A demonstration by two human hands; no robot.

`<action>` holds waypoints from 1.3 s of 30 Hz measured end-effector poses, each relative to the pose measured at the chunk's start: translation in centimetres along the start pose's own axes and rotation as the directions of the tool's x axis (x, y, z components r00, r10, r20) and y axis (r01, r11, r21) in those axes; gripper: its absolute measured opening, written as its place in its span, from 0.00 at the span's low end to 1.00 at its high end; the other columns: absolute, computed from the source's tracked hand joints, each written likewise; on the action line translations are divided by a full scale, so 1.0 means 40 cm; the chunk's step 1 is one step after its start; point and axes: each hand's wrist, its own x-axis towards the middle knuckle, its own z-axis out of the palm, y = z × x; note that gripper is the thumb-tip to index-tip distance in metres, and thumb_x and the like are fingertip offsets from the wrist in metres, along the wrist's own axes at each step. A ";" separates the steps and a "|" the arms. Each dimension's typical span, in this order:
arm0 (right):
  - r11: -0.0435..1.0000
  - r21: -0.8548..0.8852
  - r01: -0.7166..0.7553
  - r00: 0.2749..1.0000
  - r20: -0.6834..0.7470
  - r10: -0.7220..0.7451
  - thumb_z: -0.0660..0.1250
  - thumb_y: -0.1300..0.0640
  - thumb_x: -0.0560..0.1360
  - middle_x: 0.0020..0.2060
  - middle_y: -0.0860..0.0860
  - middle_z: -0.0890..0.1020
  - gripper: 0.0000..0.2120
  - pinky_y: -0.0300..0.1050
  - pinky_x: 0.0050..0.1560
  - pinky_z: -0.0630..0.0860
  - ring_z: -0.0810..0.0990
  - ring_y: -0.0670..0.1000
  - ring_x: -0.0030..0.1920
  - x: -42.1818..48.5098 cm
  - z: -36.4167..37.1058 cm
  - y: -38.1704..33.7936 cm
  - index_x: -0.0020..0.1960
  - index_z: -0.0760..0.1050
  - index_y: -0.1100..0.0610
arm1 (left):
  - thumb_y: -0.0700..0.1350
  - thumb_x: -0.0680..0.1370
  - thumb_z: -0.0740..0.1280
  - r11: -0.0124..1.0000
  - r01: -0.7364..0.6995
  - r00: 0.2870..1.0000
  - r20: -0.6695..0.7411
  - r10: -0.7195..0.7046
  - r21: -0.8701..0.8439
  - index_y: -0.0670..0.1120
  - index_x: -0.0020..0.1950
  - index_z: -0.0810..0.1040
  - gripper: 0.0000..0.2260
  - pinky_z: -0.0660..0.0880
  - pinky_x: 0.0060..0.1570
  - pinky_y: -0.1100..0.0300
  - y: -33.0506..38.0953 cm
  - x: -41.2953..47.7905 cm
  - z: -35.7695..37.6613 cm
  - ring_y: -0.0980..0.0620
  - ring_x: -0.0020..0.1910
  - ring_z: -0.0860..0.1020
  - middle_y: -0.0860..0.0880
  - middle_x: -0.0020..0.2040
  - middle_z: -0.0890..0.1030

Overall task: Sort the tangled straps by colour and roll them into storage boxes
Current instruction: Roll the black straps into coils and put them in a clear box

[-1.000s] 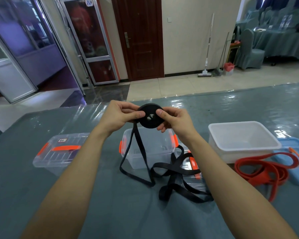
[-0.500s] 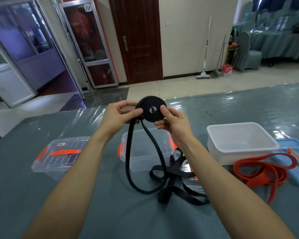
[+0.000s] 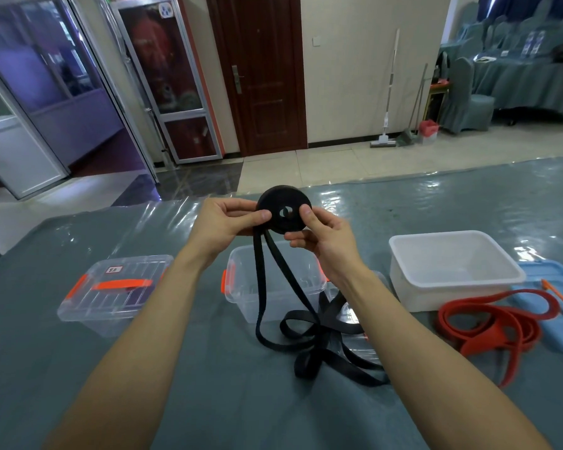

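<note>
The left hand point(image 3: 223, 222) and right hand point(image 3: 325, 237) are pinching the roll point(image 3: 273, 203) above the clear box point(image 3: 241, 287). Its loose tail point(image 3: 322, 345) is hanging straight down and pooling in front of the box, nearer the right hand.

Count from the head view:
- hands: 2, left hand point(image 3: 223, 222) and right hand point(image 3: 325, 235)
- straps: 2 by colour. 1 black strap point(image 3: 304, 365), partly wound into 1 roll point(image 3: 273, 203); 1 red strap point(image 3: 488, 323), too tangled to rule out a second
- boxes: 3. 1 lidded clear box point(image 3: 111, 287), 1 open clear box point(image 3: 241, 264), 1 white tub point(image 3: 410, 287)
- loose lids: 2. 1 blue lid point(image 3: 559, 332), 1 clear lid point(image 3: 351, 316)
- background: 1 brown door point(image 3: 267, 76), 1 mop point(image 3: 383, 143), 1 broom point(image 3: 407, 138)
</note>
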 end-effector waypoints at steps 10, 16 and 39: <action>0.491 -0.855 0.168 0.945 0.281 0.166 0.81 0.42 0.73 0.54 0.43 0.87 0.21 0.49 0.29 0.80 0.88 0.52 0.32 0.041 -0.003 -0.046 0.63 0.83 0.45 | 0.51 0.73 0.83 0.747 -0.067 0.908 0.351 -0.229 0.662 0.60 0.48 0.91 0.07 0.83 0.53 0.57 0.056 0.042 -0.046 0.60 0.46 0.88 0.57 0.42 0.90; 0.737 -0.670 0.090 0.951 0.278 0.137 0.80 0.54 0.76 0.41 0.57 0.89 0.09 0.47 0.36 0.85 0.89 0.59 0.36 0.040 0.005 -0.052 0.54 0.88 0.57 | 0.60 0.70 0.84 0.908 -0.012 0.939 0.318 -0.134 0.418 0.58 0.55 0.90 0.16 0.85 0.60 0.55 0.032 0.031 -0.081 0.53 0.52 0.89 0.52 0.49 0.91; 0.994 -0.075 0.085 0.995 -0.040 -0.089 0.74 0.57 0.82 0.43 0.62 0.89 0.09 0.43 0.34 0.84 0.87 0.54 0.32 0.006 0.041 0.018 0.54 0.84 0.64 | 0.54 0.72 0.84 0.994 0.105 0.985 0.140 -0.101 -0.021 0.46 0.59 0.90 0.20 0.86 0.52 0.55 -0.038 -0.009 -0.022 0.40 0.53 0.89 0.40 0.53 0.90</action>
